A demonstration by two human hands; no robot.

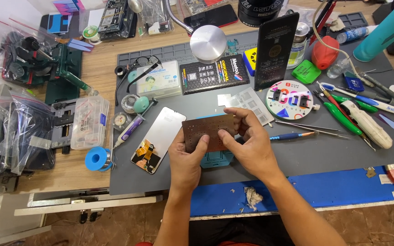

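Two bare hands meet over the middle of a grey work mat (297,155) on the worktop, both closed on one thin brown perforated plate (206,131) held just above a light-blue holder (216,159) that lies on the mat. Far to the left sit clear plastic bags (10,132), then a clear compartment box (89,122) and a blue solder spool (97,159) at the mat's edge. Next comes a purple-tipped syringe (131,130), and beside it a phone screen (158,139) lying face down with its orange flex cable showing, just left of the hands. The left hand (185,159) pinches the plate's lower left part, thumb on top. The right hand (247,143) grips the plate's right edge, fingers curled over the top and thumb pressed on the face. Behind the hands lies a small metal stencil (251,104). Right of them a blue-handled tool (292,135) rests on the mat, then a round white disc (289,99), green-handled tweezers (340,117) and a white-handled tool (370,125).
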